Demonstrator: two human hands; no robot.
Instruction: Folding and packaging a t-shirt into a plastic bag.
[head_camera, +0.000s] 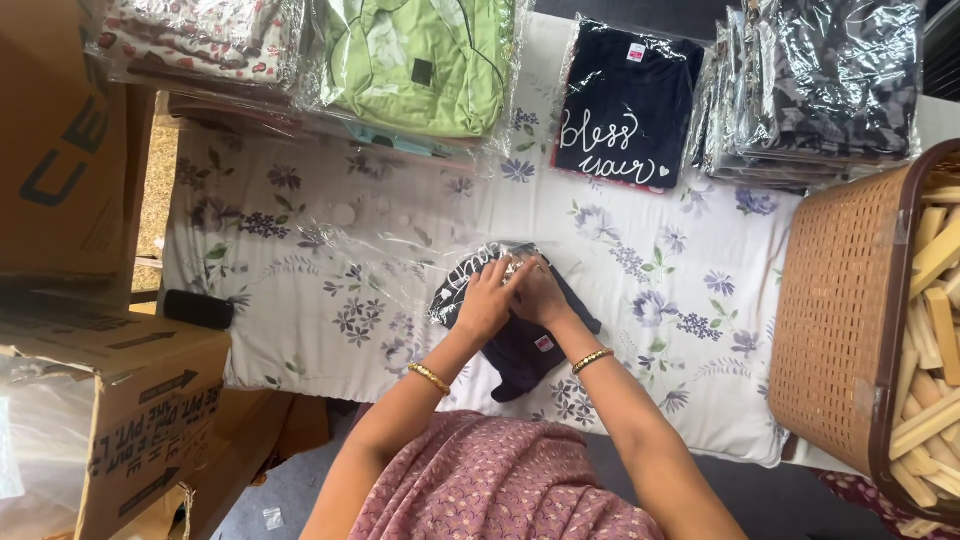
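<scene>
A dark navy folded shirt (520, 350) with white lettering lies on the floral white cloth (680, 300) in front of me. My left hand (487, 298) and my right hand (541, 291) rest side by side on its upper part, fingers pressed onto the fabric. A clear plastic bag (350, 240) lies flat on the cloth just left of the shirt, its edge reaching under my fingertips. Each wrist wears a gold bangle.
Stacks of bagged shirts line the far edge: a green one (420, 60), a navy one with white script (625, 105), a dark patterned pile (820, 85). A woven basket (840, 310) of wooden pieces stands at the right. Cardboard boxes (110, 400) sit at the left.
</scene>
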